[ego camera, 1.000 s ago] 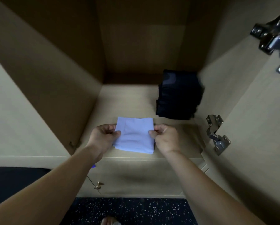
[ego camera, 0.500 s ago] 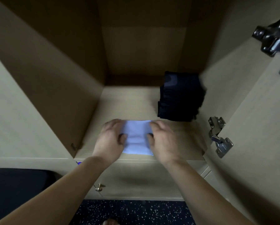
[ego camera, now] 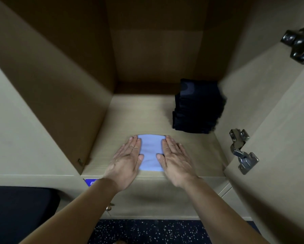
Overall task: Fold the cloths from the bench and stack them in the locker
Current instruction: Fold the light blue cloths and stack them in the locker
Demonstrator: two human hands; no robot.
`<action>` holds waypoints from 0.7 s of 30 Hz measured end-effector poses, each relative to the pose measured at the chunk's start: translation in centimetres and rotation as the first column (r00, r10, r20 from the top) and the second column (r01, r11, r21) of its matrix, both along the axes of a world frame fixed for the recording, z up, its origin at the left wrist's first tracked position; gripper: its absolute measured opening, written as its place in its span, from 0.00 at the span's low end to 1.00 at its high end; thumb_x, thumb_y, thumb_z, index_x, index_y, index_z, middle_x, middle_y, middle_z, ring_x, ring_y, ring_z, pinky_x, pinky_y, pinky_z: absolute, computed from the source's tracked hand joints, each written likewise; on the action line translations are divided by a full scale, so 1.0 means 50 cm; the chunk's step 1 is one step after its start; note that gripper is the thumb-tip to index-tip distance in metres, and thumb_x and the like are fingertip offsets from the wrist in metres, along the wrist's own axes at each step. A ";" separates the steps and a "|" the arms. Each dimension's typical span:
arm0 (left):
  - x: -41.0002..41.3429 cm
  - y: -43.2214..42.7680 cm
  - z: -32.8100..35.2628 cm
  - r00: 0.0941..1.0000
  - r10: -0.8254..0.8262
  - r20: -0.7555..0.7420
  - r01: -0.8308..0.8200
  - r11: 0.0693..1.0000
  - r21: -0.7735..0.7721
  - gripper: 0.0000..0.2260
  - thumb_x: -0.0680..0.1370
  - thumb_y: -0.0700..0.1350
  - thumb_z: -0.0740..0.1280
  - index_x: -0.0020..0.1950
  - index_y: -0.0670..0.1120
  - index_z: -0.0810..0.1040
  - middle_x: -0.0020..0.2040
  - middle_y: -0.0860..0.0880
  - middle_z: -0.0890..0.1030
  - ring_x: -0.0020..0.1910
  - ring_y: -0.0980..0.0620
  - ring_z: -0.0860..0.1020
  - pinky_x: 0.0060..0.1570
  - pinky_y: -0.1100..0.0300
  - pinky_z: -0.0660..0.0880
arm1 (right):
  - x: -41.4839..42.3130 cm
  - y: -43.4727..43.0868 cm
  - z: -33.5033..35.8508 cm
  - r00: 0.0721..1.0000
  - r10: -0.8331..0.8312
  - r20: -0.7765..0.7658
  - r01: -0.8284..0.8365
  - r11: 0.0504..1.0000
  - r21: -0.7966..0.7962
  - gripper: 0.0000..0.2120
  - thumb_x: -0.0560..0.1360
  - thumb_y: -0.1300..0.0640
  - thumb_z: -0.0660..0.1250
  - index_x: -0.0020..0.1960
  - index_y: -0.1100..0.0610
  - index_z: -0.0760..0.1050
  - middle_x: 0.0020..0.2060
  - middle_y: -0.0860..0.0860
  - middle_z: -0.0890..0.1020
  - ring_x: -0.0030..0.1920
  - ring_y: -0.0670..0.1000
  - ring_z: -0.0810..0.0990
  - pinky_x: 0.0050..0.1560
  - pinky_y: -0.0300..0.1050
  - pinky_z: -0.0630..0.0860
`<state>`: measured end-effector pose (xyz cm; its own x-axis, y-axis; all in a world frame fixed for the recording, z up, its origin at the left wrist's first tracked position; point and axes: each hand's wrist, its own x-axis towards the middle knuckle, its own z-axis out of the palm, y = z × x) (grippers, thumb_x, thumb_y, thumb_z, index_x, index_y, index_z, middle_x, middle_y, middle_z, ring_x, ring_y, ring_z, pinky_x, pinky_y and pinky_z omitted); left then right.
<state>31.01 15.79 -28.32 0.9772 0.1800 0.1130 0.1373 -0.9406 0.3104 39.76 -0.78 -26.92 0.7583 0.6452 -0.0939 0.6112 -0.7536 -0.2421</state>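
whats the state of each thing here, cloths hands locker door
light blue cloth: folded, flat near the locker shelf front edge
dark cloths: folded, stacked at right rear
left hand: open, flat on the cloth's left side
right hand: open, flat on its right side
locker door: open

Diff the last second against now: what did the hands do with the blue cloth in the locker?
A second ago both hands pinched the blue cloth by its side edges. They have let go: the left hand and right hand now lie flat, fingers straight, pressing its two sides onto the locker shelf. The cloth stays near the shelf's front edge. The dark stack at the right rear is unchanged.
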 end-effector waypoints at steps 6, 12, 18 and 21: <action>-0.022 -0.021 0.096 0.998 0.068 0.013 -0.067 0.998 -0.016 0.40 0.72 0.65 0.41 0.77 0.44 0.62 0.78 0.46 0.62 0.77 0.50 0.59 0.74 0.63 0.50 | -0.010 0.001 0.060 0.995 -0.099 0.023 0.092 0.973 0.211 0.23 0.81 0.53 0.57 0.75 0.56 0.63 0.74 0.53 0.66 0.73 0.53 0.64 0.70 0.40 0.57; -0.130 -0.034 0.192 0.993 0.118 -0.023 -0.113 0.984 0.141 0.26 0.82 0.55 0.58 0.79 0.50 0.57 0.79 0.51 0.59 0.76 0.51 0.60 0.70 0.61 0.56 | -0.087 -0.008 0.159 0.992 -0.129 0.013 0.123 0.966 0.229 0.22 0.80 0.51 0.59 0.73 0.54 0.65 0.71 0.50 0.70 0.70 0.52 0.67 0.64 0.42 0.66; -0.308 -0.034 0.288 0.977 0.213 0.009 -0.211 0.959 0.189 0.26 0.82 0.56 0.59 0.78 0.51 0.59 0.78 0.51 0.61 0.75 0.51 0.61 0.71 0.60 0.56 | -0.219 -0.014 0.267 0.997 -0.036 0.065 0.019 0.969 0.245 0.20 0.80 0.50 0.59 0.70 0.54 0.68 0.68 0.51 0.72 0.69 0.53 0.67 0.62 0.45 0.67; -0.430 -0.023 0.321 0.951 0.308 0.031 -0.307 0.928 0.209 0.26 0.82 0.57 0.58 0.79 0.52 0.58 0.79 0.52 0.60 0.76 0.52 0.59 0.72 0.57 0.55 | -0.309 -0.002 0.305 0.995 0.038 0.095 -0.060 0.968 0.242 0.23 0.80 0.48 0.59 0.73 0.54 0.64 0.70 0.51 0.70 0.71 0.53 0.65 0.66 0.45 0.63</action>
<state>9.50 14.62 -12.25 0.8779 0.4445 0.1780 0.4308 -0.8955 0.1115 24.29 -0.90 -11.64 0.7231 0.6769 0.1373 0.6735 -0.6468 -0.3578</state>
